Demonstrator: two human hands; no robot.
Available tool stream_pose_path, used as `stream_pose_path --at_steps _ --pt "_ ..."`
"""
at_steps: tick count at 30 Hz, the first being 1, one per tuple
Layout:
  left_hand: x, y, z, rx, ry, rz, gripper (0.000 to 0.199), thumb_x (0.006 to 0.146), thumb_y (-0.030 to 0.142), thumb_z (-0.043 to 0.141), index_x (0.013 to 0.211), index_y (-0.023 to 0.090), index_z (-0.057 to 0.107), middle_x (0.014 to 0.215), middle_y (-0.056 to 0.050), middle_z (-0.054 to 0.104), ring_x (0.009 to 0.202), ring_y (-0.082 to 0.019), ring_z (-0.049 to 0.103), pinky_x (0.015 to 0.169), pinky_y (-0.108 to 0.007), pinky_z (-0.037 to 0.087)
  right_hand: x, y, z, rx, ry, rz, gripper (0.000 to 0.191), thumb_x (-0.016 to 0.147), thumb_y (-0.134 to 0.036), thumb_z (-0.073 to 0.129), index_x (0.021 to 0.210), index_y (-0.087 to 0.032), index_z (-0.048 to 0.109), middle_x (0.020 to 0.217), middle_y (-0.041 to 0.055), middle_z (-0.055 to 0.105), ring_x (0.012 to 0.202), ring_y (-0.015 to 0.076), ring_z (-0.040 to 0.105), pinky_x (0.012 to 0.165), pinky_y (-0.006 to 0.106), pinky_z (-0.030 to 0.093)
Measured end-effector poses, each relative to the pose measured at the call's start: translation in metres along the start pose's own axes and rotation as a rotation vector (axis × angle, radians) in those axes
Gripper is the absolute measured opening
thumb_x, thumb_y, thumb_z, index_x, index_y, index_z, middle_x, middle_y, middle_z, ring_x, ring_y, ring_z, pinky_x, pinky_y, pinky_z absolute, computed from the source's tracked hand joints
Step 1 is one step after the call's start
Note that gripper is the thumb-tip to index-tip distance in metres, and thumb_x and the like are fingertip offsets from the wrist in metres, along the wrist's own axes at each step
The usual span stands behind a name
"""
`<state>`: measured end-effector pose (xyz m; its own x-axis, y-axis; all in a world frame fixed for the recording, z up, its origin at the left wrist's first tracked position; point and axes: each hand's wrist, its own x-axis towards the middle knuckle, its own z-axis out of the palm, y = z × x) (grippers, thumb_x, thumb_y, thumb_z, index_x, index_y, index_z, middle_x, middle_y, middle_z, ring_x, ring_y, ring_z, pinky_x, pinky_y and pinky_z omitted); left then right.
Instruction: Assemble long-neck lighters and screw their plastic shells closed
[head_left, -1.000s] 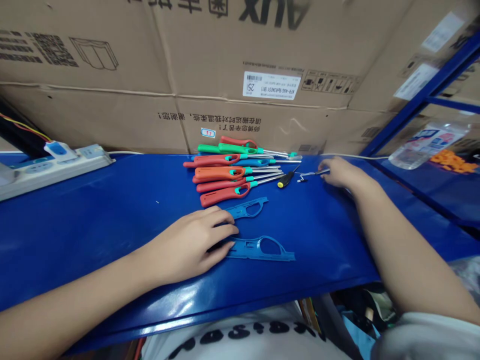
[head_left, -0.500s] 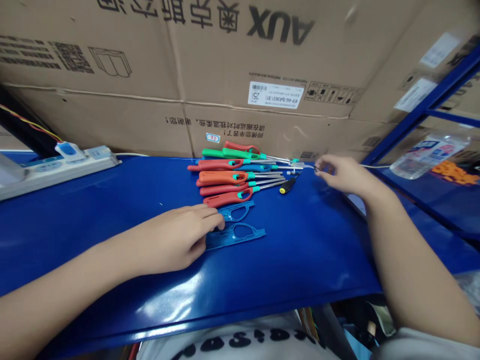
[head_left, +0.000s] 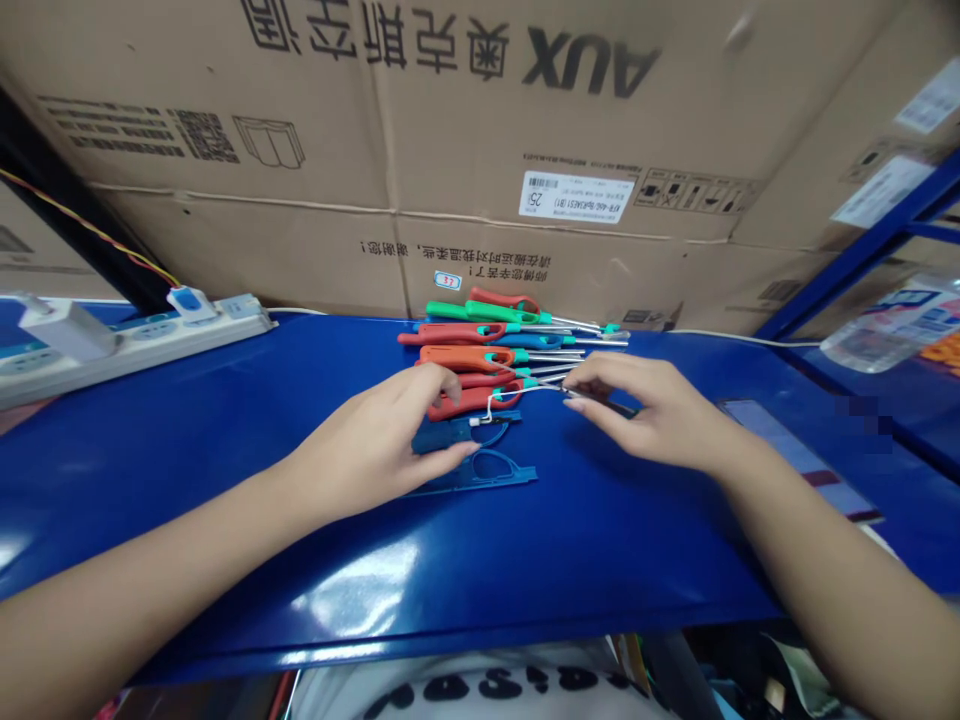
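Right fingers [head_left: 581, 392] pinching thin wire [head_left: 525, 389], left fingers [head_left: 450, 378] clenched on blue lighter shell [head_left: 442, 436]

Lt bright | glare on blue shelf [head_left: 352, 600] | edges warped | low blur

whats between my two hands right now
In the head view, a thin wire with a small white end runs from the right hand toward the left hand, crossing over a red lighter body.
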<state>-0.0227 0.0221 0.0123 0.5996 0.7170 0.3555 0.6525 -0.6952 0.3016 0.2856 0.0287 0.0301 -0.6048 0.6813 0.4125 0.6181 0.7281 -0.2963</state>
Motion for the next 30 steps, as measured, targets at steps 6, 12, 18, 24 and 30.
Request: stream_pose_path --at_steps 6,12,18,24,30 --pt "-0.007 0.002 0.01 -0.001 -0.018 0.108 0.017 0.097 0.027 0.061 0.106 0.023 0.048 0.091 0.001 0.066 0.077 -0.016 0.067 0.066 -0.026 0.05 0.002 -0.008 0.013 0.083 -0.086 -0.05 0.014 0.099 -0.028 0.055 0.106 -0.02 0.065 0.099 0.0064 0.072 0.089 0.0185 0.066 0.081 0.031 0.051" --pt "-0.007 0.008 0.003 -0.046 0.089 0.213 0.014 0.098 0.023 0.06 0.111 0.023 0.055 0.093 0.002 0.071 0.075 -0.011 0.068 0.069 -0.022 0.052 0.004 -0.005 0.02 0.26 -0.32 -0.03 0.024 0.102 -0.029 0.05 0.11 -0.018 0.069 0.103 0.0079 0.069 0.094 0.0174 0.064 0.087 0.032 0.05" --pt "-0.001 0.004 -0.004 -0.114 0.002 0.161 0.009 0.098 0.024 0.06 0.102 0.02 0.067 0.096 -0.002 0.074 0.087 -0.015 0.07 0.078 -0.025 0.054 0.003 -0.009 0.019 0.504 -0.473 0.012 0.024 0.101 -0.031 0.053 0.11 -0.018 0.07 0.105 0.0071 0.069 0.094 0.0156 0.064 0.087 0.031 0.051" --pt "0.004 -0.002 -0.004 -0.148 -0.174 0.105 0.017 0.098 0.026 0.057 0.102 0.02 0.073 0.096 -0.003 0.076 0.085 -0.018 0.072 0.078 -0.029 0.055 0.003 -0.008 0.016 0.503 -0.526 0.168 0.022 0.097 -0.036 0.057 0.107 -0.019 0.067 0.095 0.0041 0.071 0.08 0.0147 0.064 0.072 0.027 0.051" --pt "0.002 -0.002 -0.003 -0.159 -0.265 0.083 0.022 0.096 0.021 0.056 0.107 0.02 0.075 0.101 -0.005 0.075 0.086 -0.018 0.072 0.079 -0.03 0.055 0.003 -0.005 0.02 0.455 -0.524 0.137 0.016 0.093 -0.03 0.062 0.099 -0.018 0.07 0.094 0.0049 0.072 0.081 0.0148 0.065 0.074 0.028 0.052"
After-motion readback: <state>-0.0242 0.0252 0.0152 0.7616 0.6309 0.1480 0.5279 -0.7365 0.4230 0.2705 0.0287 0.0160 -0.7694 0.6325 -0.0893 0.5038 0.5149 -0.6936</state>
